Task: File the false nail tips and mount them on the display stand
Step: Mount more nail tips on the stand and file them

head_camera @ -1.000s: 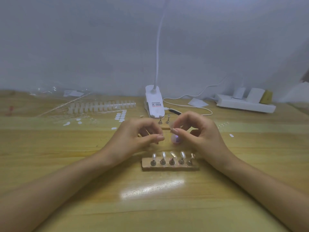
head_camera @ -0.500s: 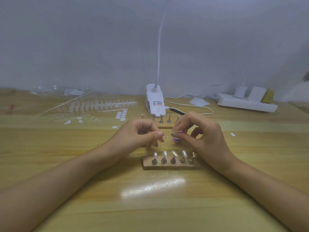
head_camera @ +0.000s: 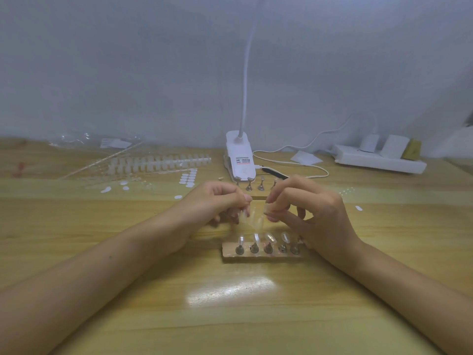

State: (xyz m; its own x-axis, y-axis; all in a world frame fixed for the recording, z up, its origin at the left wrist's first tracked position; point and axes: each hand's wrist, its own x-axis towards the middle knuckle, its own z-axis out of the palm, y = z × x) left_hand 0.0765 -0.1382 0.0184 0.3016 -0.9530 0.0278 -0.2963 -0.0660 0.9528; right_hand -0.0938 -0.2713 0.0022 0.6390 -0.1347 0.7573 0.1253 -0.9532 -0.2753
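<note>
state of the hands. the left hand (head_camera: 215,203) and the right hand (head_camera: 314,213) are raised close together, with curled fingers. the left fingertips (head_camera: 243,199) pinch one end of a clear nail tip (head_camera: 253,219). the right fingertips (head_camera: 271,208) are closed on what appears to be its other end. the piece is translucent and blurred, so it cannot be told whether it is one tip or two joined ones. no file is visible in either hand.

location of the work. the clear nail tip sits between the two sets of fingertips and hangs slightly below them. its long axis appears to run roughly up and down, with the free end pointing toward the display stand (head_camera: 261,258).

key relation. the display stand lies directly below the fingertips, on the near side. its long axis runs left to right, across the line of the hanging tip. the row of holders carries mounted tips (head_camera: 268,238). the holder nearest the right palm is partly hidden, so it cannot be told whether it is free. a second stand (head_camera: 256,197) with bare holders (head_camera: 249,184) lies just beyond the fingertips.

judgement. both hands are about equally near the row. the right hand is nearer the hidden end holder. mounting probably calls for lowering the tip toward the near side.
</note>
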